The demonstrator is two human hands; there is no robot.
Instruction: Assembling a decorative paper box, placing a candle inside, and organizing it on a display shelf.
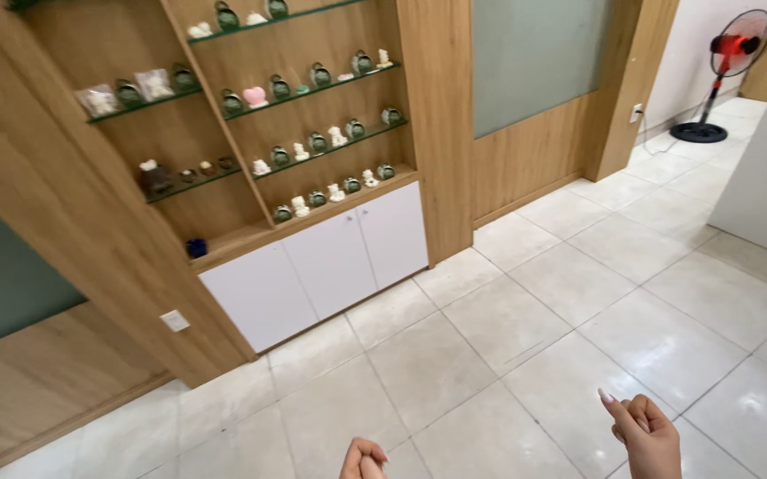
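Hands (649, 435) apparently empty, above tiled floor (525, 328)

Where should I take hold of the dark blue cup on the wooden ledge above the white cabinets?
Grip the blue cup around its side wall, coming from the front. It stands upright near the ledge's front edge, with a glass shelf overhead and open space beside it. Both hands hold nothing.

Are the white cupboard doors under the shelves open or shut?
Shut. All three white cupboard doors lie flat in one line, with only thin seams between them and nothing inside showing.
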